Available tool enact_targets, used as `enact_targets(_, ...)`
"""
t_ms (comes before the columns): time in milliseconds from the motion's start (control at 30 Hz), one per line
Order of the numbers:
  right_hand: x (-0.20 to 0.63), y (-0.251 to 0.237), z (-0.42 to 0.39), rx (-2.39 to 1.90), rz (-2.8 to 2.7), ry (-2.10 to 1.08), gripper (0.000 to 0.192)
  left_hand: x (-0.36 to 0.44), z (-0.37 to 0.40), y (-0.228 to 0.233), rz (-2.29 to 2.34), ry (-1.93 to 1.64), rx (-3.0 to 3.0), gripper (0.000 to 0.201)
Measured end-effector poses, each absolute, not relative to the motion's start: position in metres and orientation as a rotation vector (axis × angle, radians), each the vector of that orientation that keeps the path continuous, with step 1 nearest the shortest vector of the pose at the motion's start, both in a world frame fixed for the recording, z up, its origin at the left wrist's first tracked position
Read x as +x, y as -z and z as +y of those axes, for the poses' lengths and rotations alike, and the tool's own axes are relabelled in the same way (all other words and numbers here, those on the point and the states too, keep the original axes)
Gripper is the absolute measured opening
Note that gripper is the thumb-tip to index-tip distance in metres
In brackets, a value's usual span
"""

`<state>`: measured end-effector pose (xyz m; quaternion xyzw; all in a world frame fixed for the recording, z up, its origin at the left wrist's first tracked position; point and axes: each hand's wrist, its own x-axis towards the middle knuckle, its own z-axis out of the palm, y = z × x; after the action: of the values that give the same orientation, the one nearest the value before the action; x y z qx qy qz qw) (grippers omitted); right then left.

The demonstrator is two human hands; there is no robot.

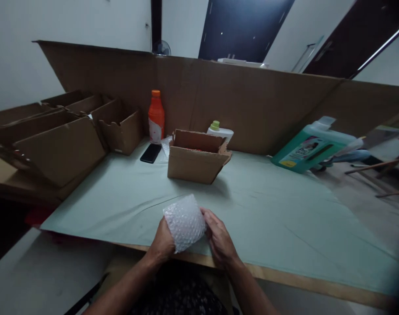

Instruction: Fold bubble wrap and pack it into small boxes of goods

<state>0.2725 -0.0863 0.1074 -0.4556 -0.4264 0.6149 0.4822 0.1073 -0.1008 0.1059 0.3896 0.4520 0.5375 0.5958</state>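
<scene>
Left hand (163, 243) and right hand (219, 238) both closed around a bubble-wrapped bundle (184, 222), one on each side, fingers pressed to the wrap; contents of the wrap not discernible. Bundle sits at the near edge of the table (285, 227), over its pale green covering, directly in front of the person. Beyond it, mid-table: small open cardboard box (196, 157), flaps up. Behind the box, a white bottle with green cap (219, 130). Left of the box, a black phone (151, 153) lying flat, and an orange bottle (156, 117) upright against the cardboard backboard (252, 105). Far right: green jug (313, 146), tilted. Far left: stacked empty cartons (64, 140).
</scene>
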Motion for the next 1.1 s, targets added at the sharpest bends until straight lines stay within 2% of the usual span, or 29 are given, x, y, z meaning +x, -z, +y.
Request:
enact_targets(100, 0.275, -0.103, -0.100, -1.078, -1.214, -1.409, 0.076, 0.092, -0.105, -0.099, 1.231, -1.334, 0.960, 0.106)
enact_targets(200, 0.268, -0.102, -0.120, -1.058, -1.626, -1.243, 0.110, 0.083, -0.112, -0.093, 1.450, -1.344, 1.149, 0.101)
enact_targets(267, 0.256, -0.101, -0.129, -1.116, -1.819, -1.096, 0.118, 0.083, -0.116, -0.092, 1.500, -1.312, 1.233, 0.096)
enact_targets(300, 0.249, -0.101, -0.130, -1.148, -1.850, -1.024, 0.112, 0.085, -0.118, -0.092, 1.506, -1.294, 1.255, 0.094)
enact_targets(333, 0.244, -0.101, -0.129, -1.172, -1.829, -0.963, 0.097, 0.086, -0.119, -0.092, 1.511, -1.290, 1.268, 0.093)
enact_targets(433, 0.243, -0.103, -0.114, -1.227, -1.616, -0.870, 0.036, 0.082, -0.114, -0.094, 1.510, -1.362, 1.274, 0.083)
enact_targets(467, 0.248, -0.104, -0.106, -1.242, -1.550, -0.865, 0.029, 0.078, -0.110, -0.093, 1.491, -1.394, 1.256, 0.081)
enact_targets(733, 0.322, -0.091, -0.057, -1.361, -1.361, -0.832, 0.031, 0.013, -0.081, -0.085, 1.662, -1.572, 0.971, 0.078)
enact_targets(833, 0.332, -0.082, -0.054, -1.378, -1.355, -0.860, 0.032, 0.018, -0.093, -0.092, 1.797, -1.568, 1.271, 0.062)
enact_targets(967, 0.330, -0.074, -0.055, -1.378, -1.385, -0.859, 0.031, 0.046, -0.102, -0.094, 1.804, -1.210, 2.172, 0.043)
enact_targets(1100, 0.330, -0.067, -0.059, -1.407, -1.387, -0.758, 0.027, 0.043, -0.096, -0.069, 1.955, -0.696, 2.309, 0.041)
